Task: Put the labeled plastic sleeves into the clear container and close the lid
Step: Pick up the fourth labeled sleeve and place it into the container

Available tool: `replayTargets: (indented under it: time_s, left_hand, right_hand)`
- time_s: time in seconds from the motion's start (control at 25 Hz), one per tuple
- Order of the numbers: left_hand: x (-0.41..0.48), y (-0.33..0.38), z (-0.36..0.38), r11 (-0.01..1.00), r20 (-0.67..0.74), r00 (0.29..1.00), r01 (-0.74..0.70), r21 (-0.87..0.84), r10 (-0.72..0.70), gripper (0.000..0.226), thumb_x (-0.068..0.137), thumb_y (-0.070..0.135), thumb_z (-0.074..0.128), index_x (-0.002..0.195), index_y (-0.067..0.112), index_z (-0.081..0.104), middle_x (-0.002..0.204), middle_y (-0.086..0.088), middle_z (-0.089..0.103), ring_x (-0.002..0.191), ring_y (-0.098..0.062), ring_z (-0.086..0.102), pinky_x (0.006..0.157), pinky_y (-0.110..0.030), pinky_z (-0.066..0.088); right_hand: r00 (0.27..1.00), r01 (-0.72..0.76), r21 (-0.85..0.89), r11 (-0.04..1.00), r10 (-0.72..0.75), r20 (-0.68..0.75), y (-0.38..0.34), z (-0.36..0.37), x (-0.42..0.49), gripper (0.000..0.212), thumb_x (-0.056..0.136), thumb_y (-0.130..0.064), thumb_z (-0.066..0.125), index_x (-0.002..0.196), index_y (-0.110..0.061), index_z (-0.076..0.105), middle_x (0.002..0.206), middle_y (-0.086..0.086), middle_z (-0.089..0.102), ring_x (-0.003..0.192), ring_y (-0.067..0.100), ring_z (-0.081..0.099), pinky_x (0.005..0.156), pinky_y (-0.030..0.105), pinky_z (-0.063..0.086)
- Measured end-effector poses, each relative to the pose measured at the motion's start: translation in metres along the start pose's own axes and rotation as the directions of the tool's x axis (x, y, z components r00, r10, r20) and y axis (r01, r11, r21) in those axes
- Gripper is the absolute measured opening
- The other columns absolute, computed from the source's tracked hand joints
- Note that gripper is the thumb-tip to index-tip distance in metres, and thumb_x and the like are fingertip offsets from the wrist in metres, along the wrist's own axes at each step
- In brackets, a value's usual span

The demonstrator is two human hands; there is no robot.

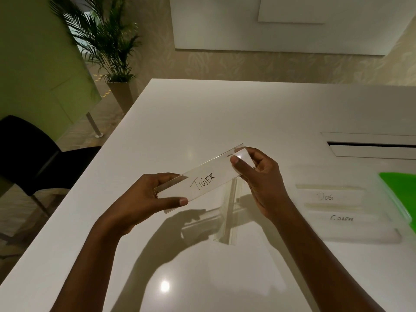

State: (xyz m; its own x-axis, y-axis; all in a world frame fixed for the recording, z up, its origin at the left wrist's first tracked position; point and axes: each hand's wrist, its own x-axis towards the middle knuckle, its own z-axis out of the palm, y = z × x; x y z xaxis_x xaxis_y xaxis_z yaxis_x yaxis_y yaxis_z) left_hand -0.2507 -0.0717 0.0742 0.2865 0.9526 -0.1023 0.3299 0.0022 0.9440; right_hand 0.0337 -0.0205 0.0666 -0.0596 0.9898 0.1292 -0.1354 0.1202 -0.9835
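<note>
Forearms (96, 255): two bare arms are reaching in from the near edge over the white table (202, 104).
Left hand (144, 197): is pinching the near-left end of the TIGER sleeve (202, 180), thumb lying on the front face, fingers curling behind.
Right hand (258, 176): is pinching the far-right end the same way, thumb pad in front, fingers behind; neither hand is holding anything else.
Sleeve position: is hanging in the air above the table, slanting from near left to far right, not yet in any container.
Handling (judged): is looking light, thin and fairly stiff, folded along one long edge. The glossy faces are probably slippery and quick to smudge, so gripping the short ends, clear of the handwriting, is suiting it.
Material: clear plastic over a white insert carrying the handwritten word.
Clear piece (229, 217): another transparent strip is sitting on the table just under the held sleeve; its exact shape cannot be told.
DOG sleeve (328, 197): is lying flat on the table to the right.
Third sleeve (342, 218): is lying just nearer than it, label too blurred to read.
Transparent outline (397, 236): is showing faintly around those two; whether it is the container's wall cannot be told.
Green sheet (398, 192): is gleaming at the right edge, possibly the lid.
Beyond: black chair (27, 154) and potted palm (108, 41) are standing far left.
</note>
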Motion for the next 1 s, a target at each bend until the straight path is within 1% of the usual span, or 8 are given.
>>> replayTargets:
  time_s: [0.08,0.2,0.28,0.44,0.6,0.8,0.88,1.0]
  left_hand:
    - [0.001,0.007,0.005,1.0,-0.008,1.0,-0.016,0.002,0.016,0.05,0.075,0.042,0.088,0.122,0.039,0.075,0.118,0.01,0.079,0.109,-0.014,0.075,0.082,-0.027,0.057]
    - [0.004,0.017,0.014,0.999,-0.011,0.999,-0.045,0.004,0.045,0.051,0.073,0.041,0.089,0.122,0.038,0.076,0.119,0.01,0.079,0.111,-0.014,0.075,0.09,-0.034,0.06]
    - [0.006,0.024,0.021,0.998,-0.006,0.998,-0.061,-0.001,0.061,0.05,0.073,0.04,0.09,0.121,0.036,0.077,0.118,0.008,0.08,0.111,-0.014,0.075,0.092,-0.037,0.061]
    - [0.015,0.04,0.039,0.995,0.024,0.995,-0.094,-0.036,0.095,0.048,0.072,0.037,0.091,0.119,0.033,0.079,0.116,0.004,0.081,0.109,-0.017,0.076,0.086,-0.027,0.063]
    - [0.028,0.056,0.062,0.992,0.052,0.992,-0.113,-0.046,0.116,0.048,0.072,0.036,0.091,0.119,0.031,0.079,0.115,0.003,0.081,0.108,-0.017,0.077,0.084,-0.022,0.06]
    - [0.051,0.078,0.095,0.992,0.084,0.988,-0.128,-0.016,0.129,0.051,0.07,0.038,0.092,0.118,0.029,0.08,0.113,0.004,0.082,0.107,-0.017,0.077,0.084,-0.025,0.062]
    - [0.062,0.087,0.109,0.99,0.086,0.986,-0.142,0.014,0.141,0.05,0.07,0.04,0.092,0.117,0.029,0.08,0.111,0.005,0.082,0.105,-0.016,0.078,0.083,-0.026,0.063]
    - [0.083,0.105,0.133,0.983,0.114,0.979,-0.178,0.05,0.171,0.045,0.073,0.039,0.091,0.115,0.03,0.08,0.108,0.007,0.083,0.101,-0.013,0.079,0.078,-0.019,0.061]
  right_hand:
    - [1.0,0.015,-0.037,0.999,-0.014,0.018,-0.008,-0.012,-0.005,0.036,0.082,-0.036,0.082,0.111,-0.017,0.073,0.108,0.007,0.078,0.103,0.03,0.075,0.102,0.054,0.055]
    - [0.996,0.059,-0.115,0.992,-0.051,0.072,-0.021,-0.036,-0.013,0.038,0.083,-0.041,0.081,0.112,-0.019,0.071,0.111,0.002,0.078,0.105,0.02,0.074,0.094,0.04,0.059]
    - [0.992,0.078,-0.147,0.986,-0.062,0.113,-0.028,-0.052,-0.017,0.037,0.083,-0.042,0.08,0.112,-0.02,0.07,0.112,0.001,0.078,0.104,0.019,0.074,0.091,0.034,0.059]
    - [0.985,0.098,-0.142,0.985,-0.075,0.157,-0.039,-0.085,-0.024,0.027,0.082,-0.038,0.081,0.104,-0.026,0.071,0.104,-0.002,0.078,0.096,0.015,0.075,0.079,0.025,0.058]
    - [0.982,0.129,-0.173,0.976,-0.102,0.16,-0.046,-0.122,-0.03,0.028,0.082,-0.037,0.082,0.102,-0.021,0.072,0.094,-0.005,0.076,0.084,0.008,0.073,0.072,0.019,0.056]
    - [0.983,0.158,-0.267,0.951,-0.124,0.139,-0.053,-0.171,-0.035,0.035,0.079,-0.044,0.084,0.105,-0.023,0.072,0.099,-0.003,0.077,0.089,0.011,0.075,0.073,0.019,0.058]
    - [0.981,0.171,-0.336,0.926,-0.126,0.151,-0.057,-0.194,-0.036,0.035,0.078,-0.046,0.085,0.104,-0.026,0.072,0.103,-0.003,0.077,0.094,0.015,0.076,0.078,0.023,0.06]
    - [0.974,0.193,-0.478,0.857,-0.108,0.199,-0.064,-0.232,-0.035,0.041,0.074,-0.054,0.084,0.106,-0.031,0.073,0.109,-0.012,0.076,0.103,0.007,0.073,0.086,0.014,0.055]
